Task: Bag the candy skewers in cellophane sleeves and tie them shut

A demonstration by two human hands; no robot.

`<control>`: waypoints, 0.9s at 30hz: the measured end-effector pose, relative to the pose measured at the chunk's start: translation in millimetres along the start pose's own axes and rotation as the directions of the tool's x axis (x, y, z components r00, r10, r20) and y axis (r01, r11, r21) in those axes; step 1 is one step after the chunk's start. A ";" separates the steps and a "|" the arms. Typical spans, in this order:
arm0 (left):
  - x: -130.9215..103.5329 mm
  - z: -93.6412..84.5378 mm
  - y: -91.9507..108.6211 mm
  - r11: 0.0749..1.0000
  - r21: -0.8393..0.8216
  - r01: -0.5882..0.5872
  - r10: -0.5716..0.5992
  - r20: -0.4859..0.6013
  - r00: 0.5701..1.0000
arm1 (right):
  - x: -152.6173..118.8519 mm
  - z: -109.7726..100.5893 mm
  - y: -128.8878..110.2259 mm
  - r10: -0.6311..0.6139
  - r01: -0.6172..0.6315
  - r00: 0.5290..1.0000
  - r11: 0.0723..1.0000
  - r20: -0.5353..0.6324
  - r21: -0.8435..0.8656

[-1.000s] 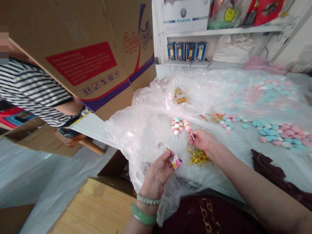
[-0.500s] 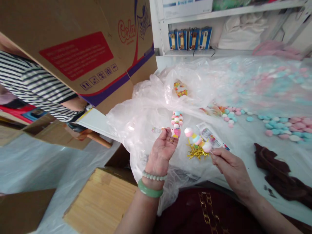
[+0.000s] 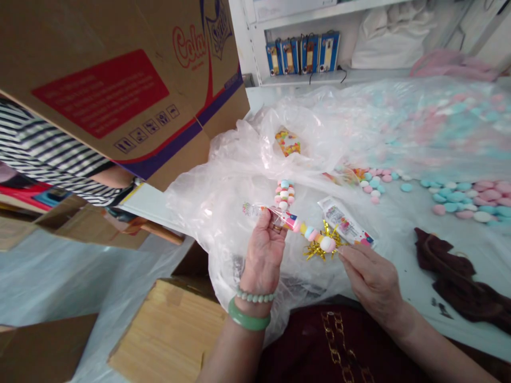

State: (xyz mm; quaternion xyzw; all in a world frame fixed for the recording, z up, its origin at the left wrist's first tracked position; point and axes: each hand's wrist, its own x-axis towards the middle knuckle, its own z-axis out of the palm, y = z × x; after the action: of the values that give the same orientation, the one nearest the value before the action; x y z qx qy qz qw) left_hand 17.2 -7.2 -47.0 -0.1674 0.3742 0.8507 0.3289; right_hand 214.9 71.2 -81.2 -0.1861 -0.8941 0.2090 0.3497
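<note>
My left hand (image 3: 266,242), palm up, pinches a small clear printed plastic bag (image 3: 253,209) between thumb and fingers. In my right hand (image 3: 371,271), the fingertips grip the near end of a candy skewer (image 3: 310,233) strung with pink, white, blue and yellow pieces. The skewer's far end is at the bag's opening beside my left fingers; how far it is inside I cannot tell. Just beyond my left hand lie several more candy skewers (image 3: 284,192). Gold twist ties (image 3: 315,251) sit under the skewer, and a pile of printed bags (image 3: 345,219) lies near my right hand.
Clear plastic sheeting (image 3: 223,181) covers much of the table. Loose pink, blue and white candies (image 3: 451,197) lie at right, near a dark cloth (image 3: 447,266). A large carton (image 3: 131,64) stands at left, with a person in a striped sleeve (image 3: 43,154) behind it.
My right hand has moved the skewer left and slightly down, so its far end now meets the bag in my left hand. The view has shifted slightly.
</note>
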 end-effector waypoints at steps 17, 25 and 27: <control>4.9 -28.0 -15.8 0.991 0.135 0.015 -0.035 0.143 0.989 | 8.6 9.0 -2.3 0.556 -0.826 0.542 0.216 0.630 0.521; -4.1 -25.7 -25.0 0.982 0.190 0.001 -0.036 0.181 0.983 | 8.2 13.2 -5.6 0.546 -0.841 0.525 0.216 0.653 0.496; -6.8 -23.0 -27.2 0.978 0.211 -0.005 -0.037 0.196 0.980 | 8.0 15.7 -5.5 0.556 -0.818 0.575 0.377 0.600 0.434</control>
State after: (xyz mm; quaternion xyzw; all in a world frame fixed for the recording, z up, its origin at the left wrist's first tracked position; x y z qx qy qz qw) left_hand 41.6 -13.7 -72.9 -0.0487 0.4259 0.8162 0.3873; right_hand 197.4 66.5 -84.6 -0.3655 -0.6327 0.6752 0.1007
